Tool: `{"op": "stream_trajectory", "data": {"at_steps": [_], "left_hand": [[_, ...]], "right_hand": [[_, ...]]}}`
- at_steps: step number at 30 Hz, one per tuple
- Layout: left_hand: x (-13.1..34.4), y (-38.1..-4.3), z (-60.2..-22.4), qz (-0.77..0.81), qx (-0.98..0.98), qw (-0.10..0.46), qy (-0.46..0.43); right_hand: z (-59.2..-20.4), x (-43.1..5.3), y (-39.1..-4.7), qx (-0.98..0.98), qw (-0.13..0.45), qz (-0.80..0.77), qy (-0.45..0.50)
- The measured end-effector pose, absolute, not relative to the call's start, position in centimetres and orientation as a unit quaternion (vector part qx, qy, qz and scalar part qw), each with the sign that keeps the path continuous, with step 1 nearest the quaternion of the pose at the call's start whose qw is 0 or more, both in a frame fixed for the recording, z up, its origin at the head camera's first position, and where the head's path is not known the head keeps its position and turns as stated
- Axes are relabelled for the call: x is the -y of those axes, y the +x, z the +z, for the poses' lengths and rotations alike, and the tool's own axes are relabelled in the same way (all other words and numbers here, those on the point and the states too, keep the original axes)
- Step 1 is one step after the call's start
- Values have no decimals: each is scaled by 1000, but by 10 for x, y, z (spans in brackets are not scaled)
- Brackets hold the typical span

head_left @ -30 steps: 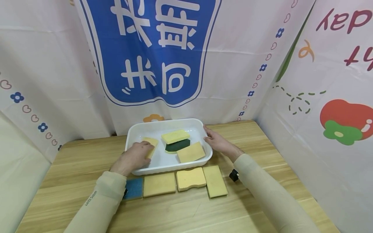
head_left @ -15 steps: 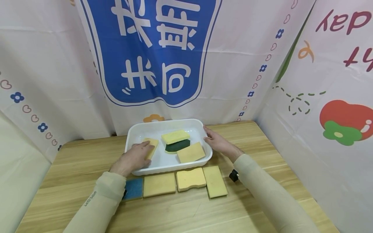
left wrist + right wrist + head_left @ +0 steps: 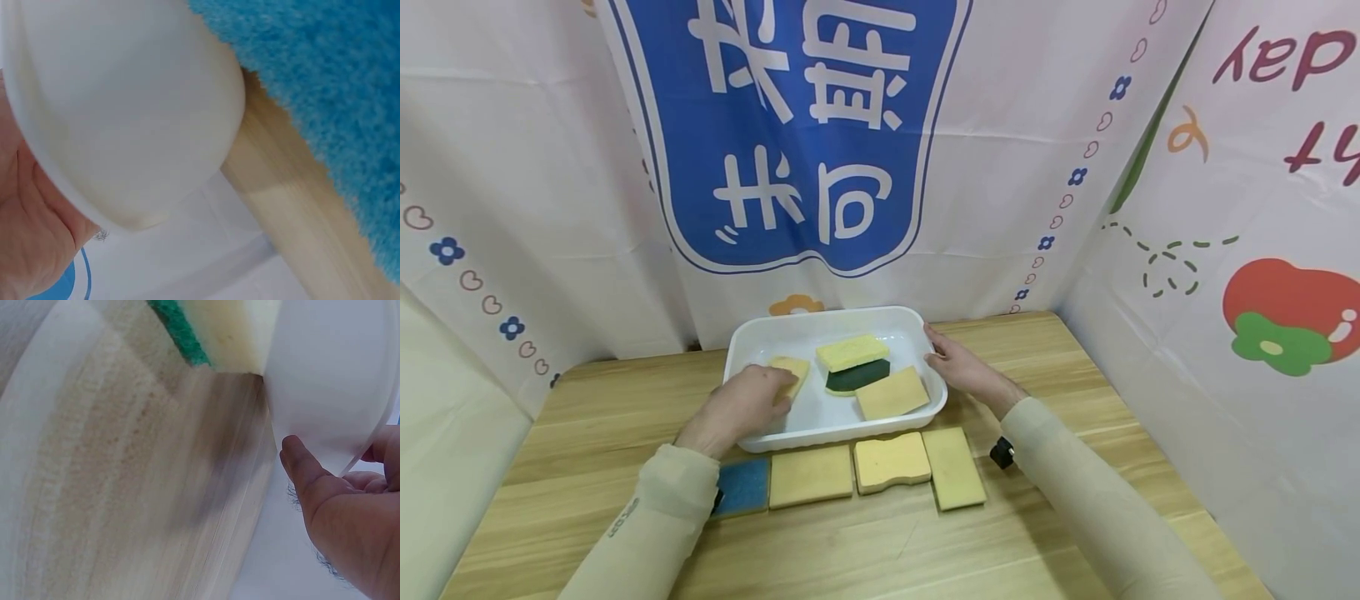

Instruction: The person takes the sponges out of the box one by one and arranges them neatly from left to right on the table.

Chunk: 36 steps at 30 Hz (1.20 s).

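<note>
"One white printed fabric backdrop (image 3: pixel 992 167), behind one light wooden table (image 3: pixel 1030 542). And on the table?"

"Toward the back, a white plastic tray with rounded corners (image 3: pixel 835 433), just beside the fabric. Probably placed for easy reach with both arms."

"In front of the tray?"

"Four sponges in a row: a tan rectangular foam sponge (image 3: pixel 811 477), a pale-yellow oblong foam sponge (image 3: pixel 955 468) at the right end, a yellow wavy-edged foam sponge (image 3: pixel 891 462), and a blue-faced sponge (image 3: pixel 747 485) at the left end, partly behind the left sleeve (image 3: pixel 647 517). Perhaps lined up for easy sight and pickup."

"Right hand (image 3: pixel 966 367)?"

"Grips the tray's right wall near the far corner, likely as a brace against sliding."

"And the left hand (image 3: pixel 748 404)?"

"Reaches over the tray's left end, down onto a flat light-yellow foam sponge (image 3: pixel 801 371) inside. Cannot tell whether pinching or merely touching, with blur and part of the sponge hidden."

"Anything else inside?"

"Three more: a beige rectangular foam sponge (image 3: pixel 892 393) at the right, overlapping a corner of a dark-green-topped foam sponge (image 3: pixel 859 376), and a bright-yellow block sponge (image 3: pixel 852 352) just behind. Looks loose rather than arranged."
</note>
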State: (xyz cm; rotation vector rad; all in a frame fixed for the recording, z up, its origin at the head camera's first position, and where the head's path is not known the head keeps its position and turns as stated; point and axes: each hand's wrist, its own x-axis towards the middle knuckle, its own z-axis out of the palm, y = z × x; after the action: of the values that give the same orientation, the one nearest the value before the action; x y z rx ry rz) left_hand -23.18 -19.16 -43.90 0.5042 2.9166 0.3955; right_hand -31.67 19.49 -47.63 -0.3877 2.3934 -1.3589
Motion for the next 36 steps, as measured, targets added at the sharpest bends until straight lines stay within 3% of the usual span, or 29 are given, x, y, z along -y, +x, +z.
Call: {"op": "stream_trajectory", "data": {"at_steps": [14,36], "left_hand": [[188,-225,-423,143,-970,-4,195],[215,-186,-394,209,-944,-59,247]], "right_hand": [[-478,-195,-317,-847,182,-482,-129],[-482,-193,-317,-855,161,-480,-111]]}}
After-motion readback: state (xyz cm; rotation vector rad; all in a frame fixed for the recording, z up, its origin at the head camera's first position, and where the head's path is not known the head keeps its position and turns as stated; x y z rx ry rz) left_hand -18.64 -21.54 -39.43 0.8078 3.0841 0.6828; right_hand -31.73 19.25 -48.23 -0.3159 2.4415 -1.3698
